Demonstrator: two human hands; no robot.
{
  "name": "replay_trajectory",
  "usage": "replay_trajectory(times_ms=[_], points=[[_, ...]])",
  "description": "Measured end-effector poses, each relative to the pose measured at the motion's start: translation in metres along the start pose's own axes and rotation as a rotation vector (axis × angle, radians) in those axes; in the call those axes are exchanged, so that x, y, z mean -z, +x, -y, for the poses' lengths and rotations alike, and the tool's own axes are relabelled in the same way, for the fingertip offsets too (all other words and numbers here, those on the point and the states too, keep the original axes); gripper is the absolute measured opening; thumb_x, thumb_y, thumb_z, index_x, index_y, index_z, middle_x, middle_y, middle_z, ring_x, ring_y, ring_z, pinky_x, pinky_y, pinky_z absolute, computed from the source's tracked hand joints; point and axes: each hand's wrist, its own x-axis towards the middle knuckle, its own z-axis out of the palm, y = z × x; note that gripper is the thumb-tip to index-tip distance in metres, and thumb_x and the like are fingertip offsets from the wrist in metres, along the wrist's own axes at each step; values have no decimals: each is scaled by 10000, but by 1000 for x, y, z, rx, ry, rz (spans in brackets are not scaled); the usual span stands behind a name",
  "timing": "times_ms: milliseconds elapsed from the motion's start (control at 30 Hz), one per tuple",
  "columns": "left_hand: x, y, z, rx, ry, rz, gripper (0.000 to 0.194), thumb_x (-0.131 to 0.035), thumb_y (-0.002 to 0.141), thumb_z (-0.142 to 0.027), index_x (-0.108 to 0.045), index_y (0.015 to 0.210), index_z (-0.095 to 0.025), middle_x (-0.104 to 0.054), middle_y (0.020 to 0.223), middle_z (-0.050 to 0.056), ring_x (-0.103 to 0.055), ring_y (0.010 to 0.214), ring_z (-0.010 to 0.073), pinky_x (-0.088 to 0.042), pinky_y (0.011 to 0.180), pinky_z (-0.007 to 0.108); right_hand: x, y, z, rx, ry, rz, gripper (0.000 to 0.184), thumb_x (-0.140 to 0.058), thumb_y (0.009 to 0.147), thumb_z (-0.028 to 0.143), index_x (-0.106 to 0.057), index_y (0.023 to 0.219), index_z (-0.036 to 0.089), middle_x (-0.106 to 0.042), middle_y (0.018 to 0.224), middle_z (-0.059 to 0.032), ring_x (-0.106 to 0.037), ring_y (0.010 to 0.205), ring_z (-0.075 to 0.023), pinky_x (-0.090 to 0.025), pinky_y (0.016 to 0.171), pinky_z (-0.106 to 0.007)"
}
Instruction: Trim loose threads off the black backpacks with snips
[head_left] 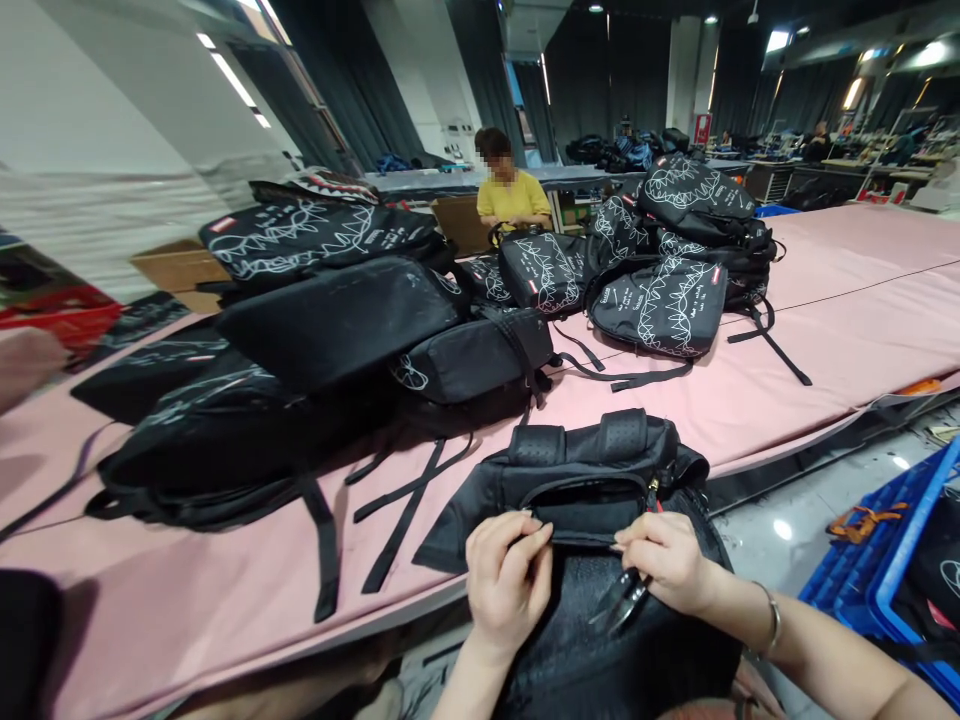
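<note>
A black backpack point(615, 610) rests over the table's front edge and reaches toward my body, with a pocket opening point(592, 510) gaping near its padded top. My left hand point(506, 575) is closed, pinching the lower edge of that opening at its left end. At the right end my right hand point(667, 560) pinches the same edge. A pair of small scissors point(622, 603), blades pointing down and left, is also held in the right hand; their handles are mostly hidden by the fingers. A zipper pull point(655, 486) shows just above the right hand.
Several black backpacks point(337, 310) are piled on the pink-covered table point(847, 270) at left, with white-patterned ones point(664, 305) further back. Loose straps point(322, 550) trail nearby. A blue crate point(885, 540) stands at right. A person in yellow point(517, 195) is across the table.
</note>
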Motion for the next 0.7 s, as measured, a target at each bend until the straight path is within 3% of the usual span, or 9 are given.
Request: replay_trajectory(times_ms=[67, 167, 267, 367, 500, 567, 700], points=[[7, 17, -9, -35, -28, 140, 297, -548, 718, -82, -530, 996, -186, -595, 957, 79, -560, 939, 219, -441, 854, 423, 2, 5, 0, -6, 45, 12, 299, -433, 878, 145, -578, 616, 162, -634, 706, -35, -586, 592, -87, -423, 516, -176], [15, 42, -25, -76, 0, 446, 354, -499, 715, -99, -527, 1067, -126, -619, 1033, 115, -560, 961, 236, -412, 898, 443, 8, 12, 0, 32, 105, 49, 279, -488, 866, 181, -578, 602, 164, -634, 716, -26, -548, 532, -74, -395, 474, -174], [19, 60, -33, -17, 19, 719, 270, -490, 690, -124, -608, 932, -143, -660, 931, 80, -588, 850, 221, -453, 817, 403, 13, 14, -1, 77, 153, 98, 291, -471, 864, 172, -569, 590, 163, -635, 722, -23, -536, 514, -68, -372, 455, -175], [21, 69, -30, 14, -103, 899, 215, -521, 707, -199, -649, 880, -190, -683, 873, 42, -612, 809, 202, -474, 781, 358, 16, 9, -4, 72, 161, 161, 286, -458, 865, 160, -576, 605, 164, -638, 736, -20, -546, 529, -62, -374, 469, -172], [19, 72, -20, 98, -255, 945, 264, -420, 837, -277, -677, 828, -214, -697, 964, 37, -633, 888, 171, -479, 797, 278, 20, 3, -5, 86, 150, 264, 246, -468, 853, 158, -582, 636, 176, -638, 766, -14, -560, 567, -68, -367, 496, -185], [15, 69, -16, 166, -253, 924, 332, -354, 876, -268, -677, 829, -211, -707, 924, 31, -650, 836, 153, -490, 745, 245, 20, 2, -4, 101, 138, 322, 226, -467, 849, 161, -581, 655, 182, -634, 779, -9, -558, 585, -74, -358, 506, -194], [3, 60, -12, 194, -125, 880, 249, -457, 844, -261, -663, 977, -214, -717, 909, 32, -667, 795, 168, -498, 697, 245, 20, 2, -1, 113, 102, 377, 221, -447, 848, 168, -580, 672, 192, -622, 771, -1, -521, 562, -81, -336, 506, -203]])
